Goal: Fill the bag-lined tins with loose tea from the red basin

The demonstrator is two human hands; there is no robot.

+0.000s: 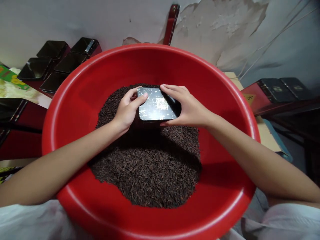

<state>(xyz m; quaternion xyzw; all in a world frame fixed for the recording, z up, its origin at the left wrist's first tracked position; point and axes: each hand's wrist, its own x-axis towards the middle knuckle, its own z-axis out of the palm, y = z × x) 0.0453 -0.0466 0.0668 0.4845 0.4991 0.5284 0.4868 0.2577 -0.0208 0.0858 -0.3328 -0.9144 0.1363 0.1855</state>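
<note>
A tin [156, 106] with a black, scuffed lid bearing a gold square mark is held between both hands, above a heap of loose dark tea leaves [152, 176]. My left hand [127, 109] grips its left side, thumb lying on the lid. On the other side my right hand [188, 106] wraps the right edge, fingers at the far corner and thumb near the close one. The tin's lower body is hidden from this angle. All of this is inside a large red basin [225, 113], where a dark shadow falls across the tea beneath the tin.
Several dark red tins with black lids [53, 50] stand left of the basin. More lidded tins [277, 90] are at the right, near cardboard [268, 135]. A narrow red object [172, 25] leans against the peeling wall [220, 23] behind.
</note>
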